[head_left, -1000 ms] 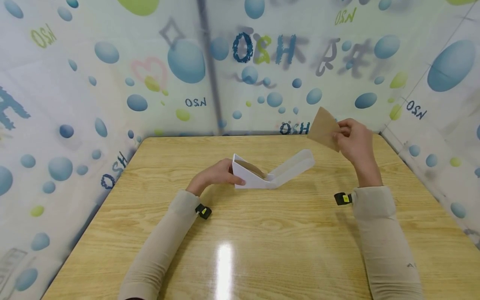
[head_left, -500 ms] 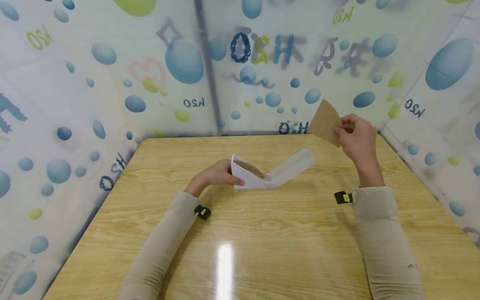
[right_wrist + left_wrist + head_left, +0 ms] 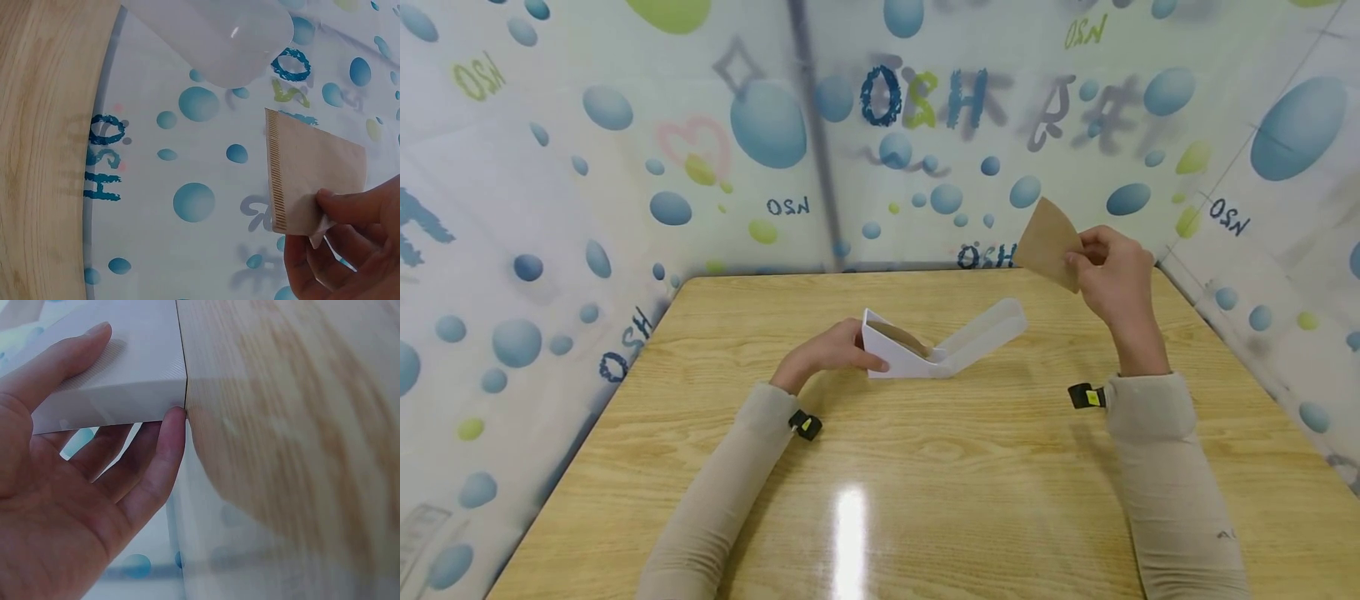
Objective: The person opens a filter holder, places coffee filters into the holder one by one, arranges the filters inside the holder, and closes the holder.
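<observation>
A white box (image 3: pixel 904 359) stands on the table with its translucent lid (image 3: pixel 987 337) tilted back to the right; brown paper packets (image 3: pixel 901 336) show inside. The left hand (image 3: pixel 835 346) grips the box's left end, thumb on the near side. In the left wrist view, the thumb and fingers of the left hand (image 3: pixel 81 481) lie around the white box (image 3: pixel 119 362). Raised above the table's back right, the right hand (image 3: pixel 1116 275) pinches a flat brown packet (image 3: pixel 1047 246) by its edge. The right wrist view shows this packet (image 3: pixel 319 172) with a ridged edge, held by the right hand (image 3: pixel 350 237).
The wooden table (image 3: pixel 970 483) stretches under both forearms. Behind it and at both sides hang pale sheets (image 3: pixel 700 83) printed with blue and green spots. Each wrist carries a small black device.
The right hand has risen slightly with the brown packet since the earliest frame, then stays nearly still. The left hand and box look unchanged apart from a slight shift of the view.
</observation>
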The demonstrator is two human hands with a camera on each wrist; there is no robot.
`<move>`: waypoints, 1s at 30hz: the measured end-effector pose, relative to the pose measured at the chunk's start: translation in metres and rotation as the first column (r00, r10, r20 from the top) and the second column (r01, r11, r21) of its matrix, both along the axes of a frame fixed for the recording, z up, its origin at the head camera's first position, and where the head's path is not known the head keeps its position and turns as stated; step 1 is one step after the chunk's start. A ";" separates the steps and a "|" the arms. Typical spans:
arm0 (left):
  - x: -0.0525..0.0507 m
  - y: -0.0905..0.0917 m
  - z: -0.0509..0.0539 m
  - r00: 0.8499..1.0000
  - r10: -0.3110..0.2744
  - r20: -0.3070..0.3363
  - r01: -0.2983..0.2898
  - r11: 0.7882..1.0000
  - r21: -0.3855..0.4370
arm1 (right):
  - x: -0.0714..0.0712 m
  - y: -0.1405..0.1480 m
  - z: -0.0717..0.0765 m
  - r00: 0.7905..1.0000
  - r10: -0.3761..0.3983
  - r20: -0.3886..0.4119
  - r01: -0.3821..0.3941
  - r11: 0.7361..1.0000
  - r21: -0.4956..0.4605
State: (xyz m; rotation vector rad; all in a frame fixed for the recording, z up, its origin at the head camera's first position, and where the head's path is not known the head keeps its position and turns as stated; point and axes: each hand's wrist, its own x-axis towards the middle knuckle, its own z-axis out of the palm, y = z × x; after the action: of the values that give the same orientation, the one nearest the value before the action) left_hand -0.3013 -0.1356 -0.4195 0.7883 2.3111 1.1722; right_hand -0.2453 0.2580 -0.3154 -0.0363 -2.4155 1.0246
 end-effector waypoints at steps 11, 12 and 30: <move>0.000 0.001 0.001 1.000 0.015 0.013 -0.015 1.000 -0.006 | 0.004 -0.005 0.004 0.999 0.015 -0.048 -0.015 1.000 -0.005; 0.000 0.001 0.001 1.000 0.017 0.012 -0.017 1.000 -0.009 | 0.005 -0.005 0.004 0.998 0.016 -0.053 -0.016 1.000 0.000; 0.002 0.001 0.001 1.000 0.019 0.013 -0.019 1.000 -0.007 | 0.006 -0.011 0.006 0.995 0.072 -0.068 -0.070 0.997 0.040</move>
State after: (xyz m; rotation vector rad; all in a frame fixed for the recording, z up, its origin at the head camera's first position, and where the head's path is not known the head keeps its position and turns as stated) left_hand -0.2996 -0.1342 -0.4187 0.7560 2.3153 1.1739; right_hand -0.2390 0.2467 -0.3095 0.0974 -2.3867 0.9954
